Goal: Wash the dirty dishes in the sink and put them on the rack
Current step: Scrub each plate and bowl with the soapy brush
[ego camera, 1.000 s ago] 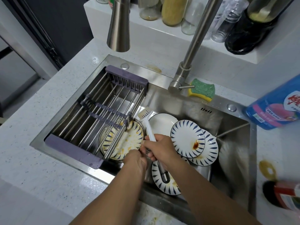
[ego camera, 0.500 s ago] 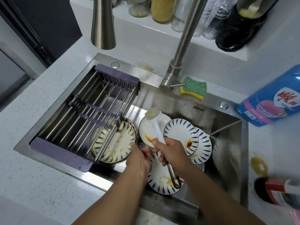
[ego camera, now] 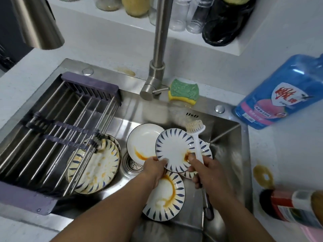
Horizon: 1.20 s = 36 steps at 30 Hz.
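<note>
The left hand [ego camera: 154,169] pinches the near rim of a small plate [ego camera: 173,149] with blue leaf strokes. Its thumb lies on the face and its fingers go underneath, and it holds the plate tilted just right of the drain [ego camera: 132,163], above the other crockery in the sink [ego camera: 225,135]. The right hand [ego camera: 205,169] is wrapped round the white handle of a brush [ego camera: 198,145]. The bristle head points away, past the plate's far edge and further right of the drain. An orange sauce smear sits on the plate's right side, beside the right thumb.

The plate looks like glazed ceramic, so it is probably stiff, brittle and light enough for one hand. With sauce and water on it, it is likely slick. A rim pinch leaves little margin once the brush pushes against it. Fingers spread under the base, with the thumb hooked over the lip opposite the scrubbing, should hold it more firmly.

A smeared plate [ego camera: 166,194] lies on the near side of the drain, under both forearms. A white plate [ego camera: 143,140] sits just beyond the drain. A large plate [ego camera: 96,165] lies left of the drain, partly beneath the rack [ego camera: 70,119]. A slip onto any of these would probably chip something, so the work is best kept low.

None of the plates is on the rack yet.
</note>
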Tool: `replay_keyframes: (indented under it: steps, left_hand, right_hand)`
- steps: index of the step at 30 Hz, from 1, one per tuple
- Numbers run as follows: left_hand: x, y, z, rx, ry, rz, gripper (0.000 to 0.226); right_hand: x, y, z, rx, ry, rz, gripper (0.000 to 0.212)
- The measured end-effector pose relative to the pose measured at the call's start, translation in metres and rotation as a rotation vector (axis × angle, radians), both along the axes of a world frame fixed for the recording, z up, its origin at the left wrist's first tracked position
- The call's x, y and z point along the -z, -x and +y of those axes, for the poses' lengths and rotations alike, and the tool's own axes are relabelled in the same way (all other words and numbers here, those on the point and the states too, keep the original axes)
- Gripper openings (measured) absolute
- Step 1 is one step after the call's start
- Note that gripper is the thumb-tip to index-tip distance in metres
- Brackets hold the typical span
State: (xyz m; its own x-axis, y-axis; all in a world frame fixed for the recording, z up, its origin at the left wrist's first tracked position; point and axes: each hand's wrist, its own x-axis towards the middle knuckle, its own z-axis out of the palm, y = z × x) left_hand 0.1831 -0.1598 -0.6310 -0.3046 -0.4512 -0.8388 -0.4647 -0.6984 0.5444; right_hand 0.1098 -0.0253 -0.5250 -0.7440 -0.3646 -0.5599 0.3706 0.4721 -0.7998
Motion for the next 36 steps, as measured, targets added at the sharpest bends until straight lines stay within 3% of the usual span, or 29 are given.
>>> replay_keyframes:
  steps: [6,10,17,21,26,31,36]
  left_hand:
    - [0.008,0.017,0.011,-0.012,0.018,0.044,0.033]
    - [-0.004,0.011,0.011,-0.033,-0.054,0.1,0.041]
    - [-0.057,-0.008,0.006,-0.053,-0.095,0.241,0.04]
    - [-0.095,-0.026,0.001,0.003,-0.125,0.327,0.046]
    - [-0.119,-0.048,-0.005,0.095,-0.244,0.388,0.056]
    - [-0.148,-0.062,-0.023,0.117,-0.265,0.462,0.059]
    - [-0.179,-0.085,-0.047,0.084,-0.278,0.52,0.054]
  right_hand:
    - [0.002,0.005,0.024,-0.001,-0.054,0.031,0.018]
    - [0.001,0.012,0.029,-0.083,-0.213,0.144,0.028]
    - [-0.031,0.001,0.024,-0.651,-0.712,0.46,0.036]
    - [-0.057,-0.009,0.01,-0.802,-0.879,0.57,0.052]
    - [-0.088,-0.01,-0.015,-0.759,-0.793,0.671,0.044]
    - [-0.127,-0.032,-0.046,-0.872,-0.631,0.659,0.036]
    - [-0.164,-0.051,-0.022,-0.925,-0.767,0.73,0.031]
